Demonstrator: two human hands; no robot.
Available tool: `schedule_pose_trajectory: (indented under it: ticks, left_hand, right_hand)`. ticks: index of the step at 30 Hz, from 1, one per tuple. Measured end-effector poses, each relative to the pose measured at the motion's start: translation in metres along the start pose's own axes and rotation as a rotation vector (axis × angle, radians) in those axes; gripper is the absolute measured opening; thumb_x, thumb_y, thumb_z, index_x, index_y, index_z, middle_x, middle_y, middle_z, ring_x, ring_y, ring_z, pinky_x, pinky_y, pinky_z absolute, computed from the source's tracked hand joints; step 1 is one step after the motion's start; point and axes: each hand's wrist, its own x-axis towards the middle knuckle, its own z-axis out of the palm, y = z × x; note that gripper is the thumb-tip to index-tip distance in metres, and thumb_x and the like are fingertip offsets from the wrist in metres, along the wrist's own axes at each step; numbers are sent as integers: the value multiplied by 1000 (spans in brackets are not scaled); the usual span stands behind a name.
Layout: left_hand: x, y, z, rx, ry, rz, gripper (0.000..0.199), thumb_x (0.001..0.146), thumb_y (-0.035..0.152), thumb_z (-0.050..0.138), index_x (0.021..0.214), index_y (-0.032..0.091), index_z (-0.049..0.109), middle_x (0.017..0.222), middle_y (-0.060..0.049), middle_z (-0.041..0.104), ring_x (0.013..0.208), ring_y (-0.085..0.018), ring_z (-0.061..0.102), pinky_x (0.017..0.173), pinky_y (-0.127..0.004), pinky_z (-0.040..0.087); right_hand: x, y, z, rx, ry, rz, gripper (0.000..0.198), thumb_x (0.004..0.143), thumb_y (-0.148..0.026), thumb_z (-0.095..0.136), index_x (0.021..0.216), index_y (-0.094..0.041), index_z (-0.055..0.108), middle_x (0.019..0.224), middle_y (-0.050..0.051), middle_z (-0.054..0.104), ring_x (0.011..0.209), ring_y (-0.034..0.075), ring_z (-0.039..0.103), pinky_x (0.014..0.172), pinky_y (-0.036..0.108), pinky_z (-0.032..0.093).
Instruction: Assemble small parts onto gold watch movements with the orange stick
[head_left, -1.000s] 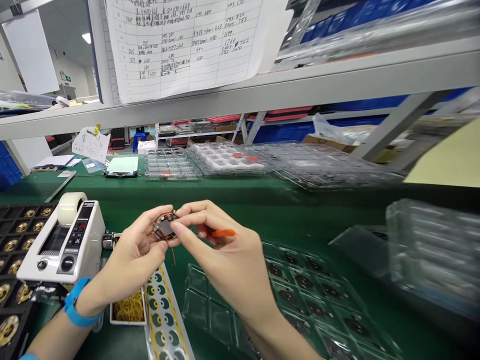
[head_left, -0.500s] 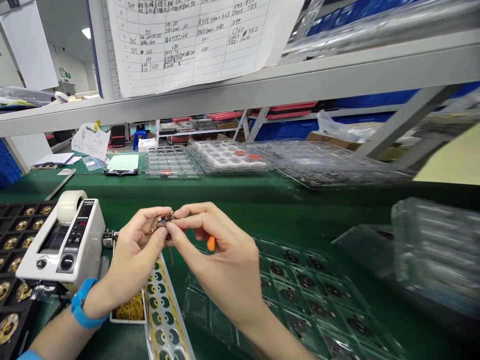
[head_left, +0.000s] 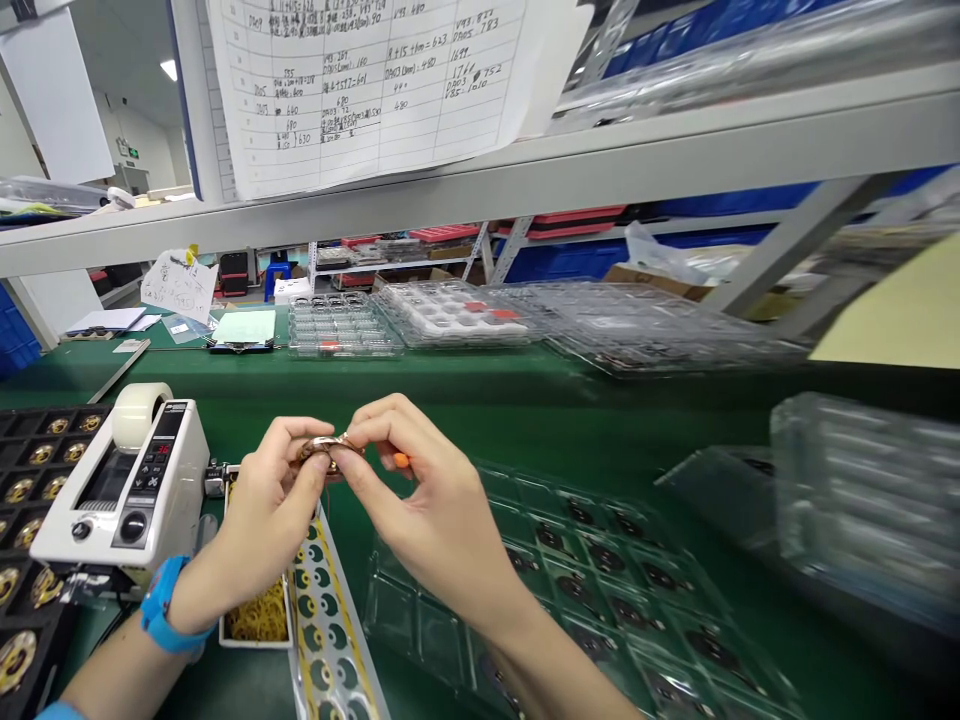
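The left hand holds a small round part between thumb and fingers, tipped nearly edge-on. The right hand has its thumb and forefinger brought close together at the part's right edge, so the part sits between the two hands. An orange piece pokes out from under the right hand's curled fingers; the rest of it is hidden. A blue band circles the left wrist.

Just below the left hand lie a white box of thin yellow pieces and, beside it, a strip with rows of round cut-outs and yellow edging. To the left of that hand stands a white tape dispenser carrying a tape roll, and farther left a black tray of gold-coloured round parts.

Under and right of the right hand, a clear tray holds flat dark parts in its compartments; stacked clear trays rise well to the right. Beyond both hands, a handwritten sheet hangs above a grey beam.
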Motion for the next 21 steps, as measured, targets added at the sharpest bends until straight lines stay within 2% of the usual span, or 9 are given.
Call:
schedule_pose_trajectory:
  ticks: [2, 5, 8, 11, 13, 16, 21]
  left_hand:
    - [4, 1, -6, 170, -14, 44, 12, 92, 19, 52, 92, 19, 64, 80, -1, 65, 79, -15, 63, 71, -25, 49]
    - [9, 6, -12, 243, 91, 126, 12, 85, 16, 57, 78, 18, 67, 78, -1, 61, 75, -14, 59, 69, -25, 46]
    - [9, 14, -12, 111, 207, 53, 5, 77, 17, 63, 72, 17, 63, 70, 1, 60, 67, -12, 56, 63, -23, 45]
    - [6, 20, -9, -83, 215, -60, 15, 70, 14, 67, 69, 18, 53, 65, 4, 62, 62, -9, 58, 59, -18, 46]
    - [2, 23, -7, -188, 178, -109, 21, 69, 12, 70, 70, 19, 50, 62, 5, 63, 59, -7, 59, 57, -16, 47]
    - [-4, 26, -4, -273, 107, -150, 20, 74, 14, 69, 77, 19, 50, 63, 5, 67, 58, -7, 62, 59, -16, 52]
    - [-14, 26, -1, -233, 42, -107, 7, 86, 19, 61, 89, 19, 55, 74, 0, 75, 67, -11, 71, 69, -21, 60]
  right_hand:
    - [1, 2, 0, -70, 5, -75, 14, 90, -8, 55, 82, -19, 53, 82, 2, 55, 72, 13, 55, 58, 23, 44]
    - [-2, -1, 0, -197, 79, -234, 9, 91, -10, 59, 93, -19, 56, 87, 4, 57, 76, 14, 58, 59, 25, 47]
    - [-8, -9, -1, -343, 200, -427, 9, 92, -11, 60, 98, -17, 57, 84, 4, 58, 69, 12, 56, 57, 24, 46]
    - [-14, -14, 0, -474, 237, -557, 8, 94, -12, 59, 97, -18, 61, 81, 3, 59, 60, 10, 50, 54, 24, 42]
    - [-14, -13, 1, -515, 247, -535, 9, 94, -13, 61, 99, -20, 62, 86, 4, 63, 58, 10, 50, 54, 26, 42]
    - [-10, -9, 2, -497, 254, -466, 10, 93, -11, 63, 99, -20, 61, 95, 7, 68, 57, 10, 50, 55, 26, 44]
    - [-5, -5, -1, -408, 242, -496, 14, 89, -6, 64, 98, -16, 61, 93, 10, 73, 69, 15, 65, 59, 26, 51]
